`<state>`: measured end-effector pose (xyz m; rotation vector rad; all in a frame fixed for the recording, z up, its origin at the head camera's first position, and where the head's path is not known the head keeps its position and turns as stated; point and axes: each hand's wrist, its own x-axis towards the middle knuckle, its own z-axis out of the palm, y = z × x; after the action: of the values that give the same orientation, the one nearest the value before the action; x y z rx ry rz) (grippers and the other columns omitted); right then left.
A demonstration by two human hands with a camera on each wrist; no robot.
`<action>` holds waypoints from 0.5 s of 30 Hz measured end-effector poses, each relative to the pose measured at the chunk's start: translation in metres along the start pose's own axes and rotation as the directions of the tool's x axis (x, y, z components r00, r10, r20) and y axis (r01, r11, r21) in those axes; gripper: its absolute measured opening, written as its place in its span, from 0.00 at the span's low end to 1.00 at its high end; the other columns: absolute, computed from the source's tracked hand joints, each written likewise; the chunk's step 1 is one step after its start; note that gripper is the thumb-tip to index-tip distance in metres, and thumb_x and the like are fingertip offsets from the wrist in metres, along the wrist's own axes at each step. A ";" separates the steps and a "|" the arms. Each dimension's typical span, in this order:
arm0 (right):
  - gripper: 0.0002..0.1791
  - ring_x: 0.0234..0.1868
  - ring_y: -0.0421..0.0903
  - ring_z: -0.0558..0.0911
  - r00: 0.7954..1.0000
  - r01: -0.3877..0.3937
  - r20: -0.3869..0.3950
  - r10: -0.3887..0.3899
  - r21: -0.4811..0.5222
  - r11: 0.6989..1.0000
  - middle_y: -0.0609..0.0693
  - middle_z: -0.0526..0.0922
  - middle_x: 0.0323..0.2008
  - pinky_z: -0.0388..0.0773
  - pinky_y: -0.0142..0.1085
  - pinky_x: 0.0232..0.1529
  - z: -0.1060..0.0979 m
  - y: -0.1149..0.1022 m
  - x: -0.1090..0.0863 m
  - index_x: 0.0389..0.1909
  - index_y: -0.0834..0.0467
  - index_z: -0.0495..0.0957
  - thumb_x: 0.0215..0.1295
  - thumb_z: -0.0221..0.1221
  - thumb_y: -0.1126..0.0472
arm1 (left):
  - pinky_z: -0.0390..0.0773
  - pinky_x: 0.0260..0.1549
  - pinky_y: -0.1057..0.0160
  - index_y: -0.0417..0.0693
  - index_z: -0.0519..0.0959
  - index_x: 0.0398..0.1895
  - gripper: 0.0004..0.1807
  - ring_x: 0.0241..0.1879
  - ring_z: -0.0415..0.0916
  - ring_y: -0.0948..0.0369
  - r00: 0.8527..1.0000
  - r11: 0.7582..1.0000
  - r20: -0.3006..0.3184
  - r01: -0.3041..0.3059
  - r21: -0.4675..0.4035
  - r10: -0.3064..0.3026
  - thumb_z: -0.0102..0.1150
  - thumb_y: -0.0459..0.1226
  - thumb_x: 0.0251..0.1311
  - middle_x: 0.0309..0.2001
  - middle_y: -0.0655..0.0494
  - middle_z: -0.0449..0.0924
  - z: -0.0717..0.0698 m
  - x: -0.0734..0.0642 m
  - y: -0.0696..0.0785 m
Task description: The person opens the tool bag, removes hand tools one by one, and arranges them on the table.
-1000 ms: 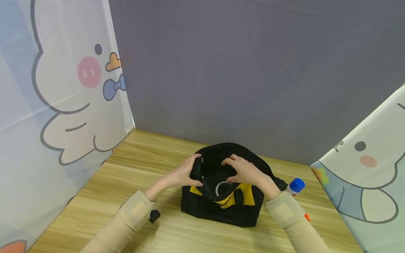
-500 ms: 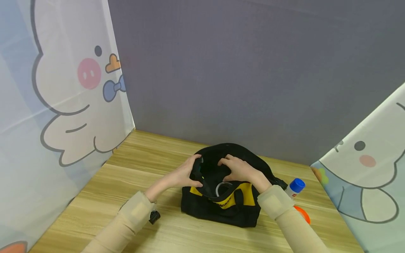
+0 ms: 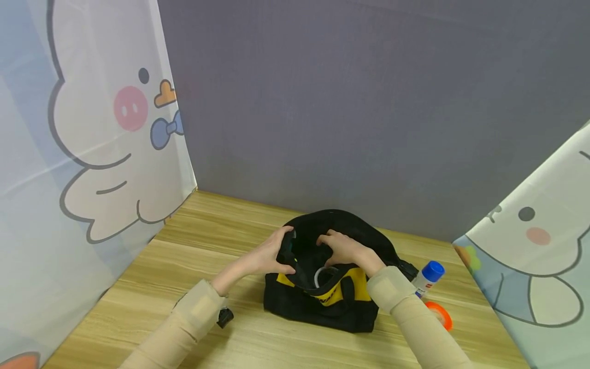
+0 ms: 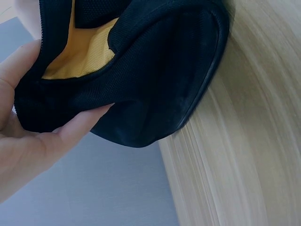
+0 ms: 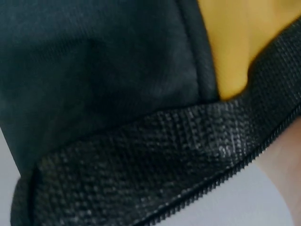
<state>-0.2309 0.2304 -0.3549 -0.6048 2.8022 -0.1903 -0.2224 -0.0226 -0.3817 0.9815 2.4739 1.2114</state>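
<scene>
A black and yellow zip-top fabric bag [image 3: 322,312] sits on the table with its mouth spread wide. My left hand [image 3: 269,252] grips the left end of the bag's opening, thumb toward the front and fingers toward the back. In the left wrist view the fingers [image 4: 75,129] lie against the dark cloth beside the zip edge. My right hand [image 3: 346,249] hovers over and within the opening, fingers loosely curved with nothing seen between them. Below its thumb a pale ring [image 3: 318,275] shows inside the bag. The right wrist view holds mostly the zip edge [image 5: 141,165].
A glue stick with a blue cap [image 3: 432,271] stands tilted at the bag's right. In front of it lies an orange roll of tape [image 3: 441,315], partly behind the right sleeve. A small black object [image 3: 225,316] is beside the left sleeve. A grey wall [image 3: 295,113] closes off the back.
My right hand has shifted left, deeper over the bag's opening, and its forearm has uncovered more of the orange tape and glue stick. The left hand keeps its grip in place.
</scene>
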 end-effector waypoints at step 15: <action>0.31 0.43 0.49 0.75 0.959 -0.140 0.229 0.165 -0.122 0.983 0.55 0.75 0.51 0.78 0.48 0.50 0.014 -0.011 -0.004 0.55 0.48 0.75 0.48 0.76 0.59 | 0.60 0.70 0.39 0.40 0.43 0.78 0.56 0.76 0.51 0.41 1.000 1.000 0.001 0.001 -0.002 -0.001 0.72 0.38 0.55 0.78 0.36 0.44 0.002 -0.001 0.001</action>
<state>-0.2197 0.2214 -0.3657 -0.3999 2.6206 0.0580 -0.2205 -0.0213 -0.3819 0.9804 2.4719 1.2125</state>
